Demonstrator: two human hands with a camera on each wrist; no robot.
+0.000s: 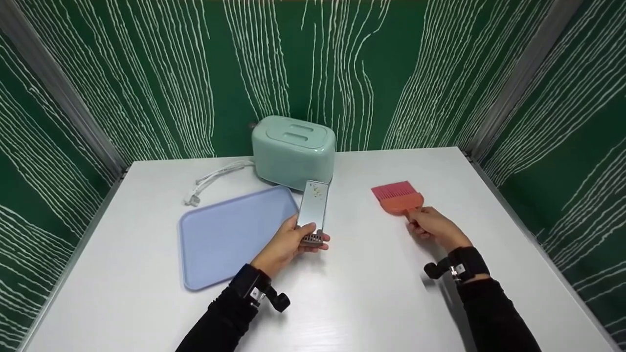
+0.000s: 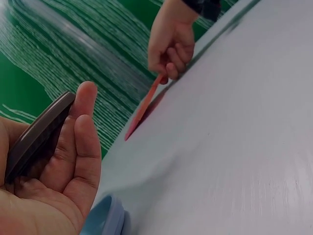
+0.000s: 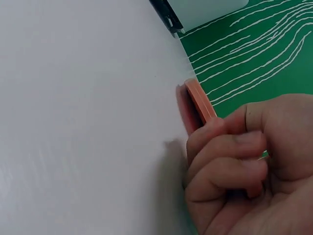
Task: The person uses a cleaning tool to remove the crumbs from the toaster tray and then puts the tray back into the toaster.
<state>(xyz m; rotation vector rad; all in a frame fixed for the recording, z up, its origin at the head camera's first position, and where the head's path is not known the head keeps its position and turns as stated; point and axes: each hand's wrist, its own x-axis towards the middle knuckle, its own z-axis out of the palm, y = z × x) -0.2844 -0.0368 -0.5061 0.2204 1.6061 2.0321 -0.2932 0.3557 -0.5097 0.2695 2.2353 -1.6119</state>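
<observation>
In front of the toaster (image 1: 293,156), the left hand (image 1: 286,242) clamps a narrow, crumb-flecked plate (image 1: 312,208). A lavender tray (image 1: 232,237) lies front-left of the toaster; front-right, the right hand (image 1: 436,227) pinches an orange brush (image 1: 400,201). A white cord (image 1: 227,169) lies left of the toaster.

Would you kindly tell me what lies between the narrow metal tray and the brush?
In the head view, only bare white tabletop lies between the metal tray and the brush.

White-streaked green walls (image 1: 398,63) and grey corner posts (image 1: 519,73) border a white table (image 1: 371,283).
</observation>
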